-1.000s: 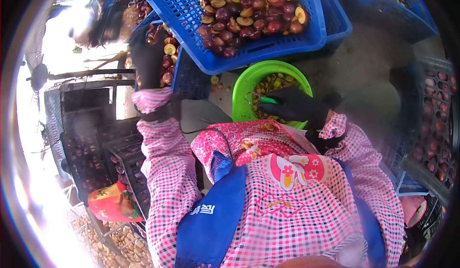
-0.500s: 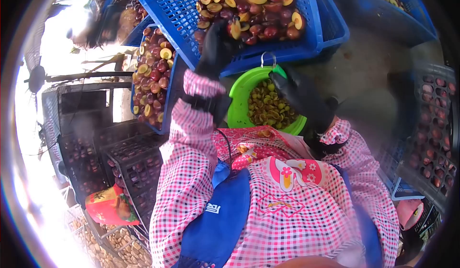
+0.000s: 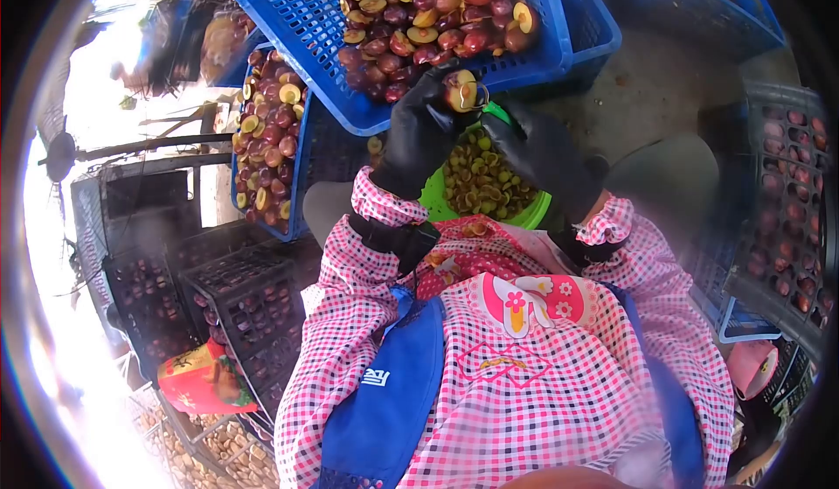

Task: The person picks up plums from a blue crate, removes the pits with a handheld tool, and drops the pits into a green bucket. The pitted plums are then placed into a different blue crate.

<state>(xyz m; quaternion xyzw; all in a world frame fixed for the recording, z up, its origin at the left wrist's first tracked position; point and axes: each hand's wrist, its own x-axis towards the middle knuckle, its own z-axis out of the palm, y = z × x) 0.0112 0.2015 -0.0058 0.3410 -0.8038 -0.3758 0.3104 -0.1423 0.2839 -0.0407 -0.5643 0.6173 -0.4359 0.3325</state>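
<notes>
My left hand [image 3: 418, 131], in a black glove, is closed around a halved plum [image 3: 461, 92] with its yellow cut face showing. In my black-gloved right hand [image 3: 546, 150] is a green-handled loop tool [image 3: 496, 112]; its metal loop lies against the plum's cut face. Below both hands, on my lap, a bright green basin [image 3: 432, 195] holds many small yellow-green and brown scooped pieces [image 3: 489, 179]. Just beyond my left hand, a blue perforated crate [image 3: 293, 13] carries a heap of plum halves [image 3: 419, 30].
Another blue crate [image 3: 297, 218] of halved plums stands at the left. Black crates [image 3: 253, 314] with whole plums sit lower left, and a black crate [image 3: 759, 253] with plums is at the right. One more blue crate [image 3: 699, 17] stands at upper right.
My left hand has come back from the plum heap with a plum half, over the basin. The right hand's tool has moved from above the basin's rim to the fruit.
</notes>
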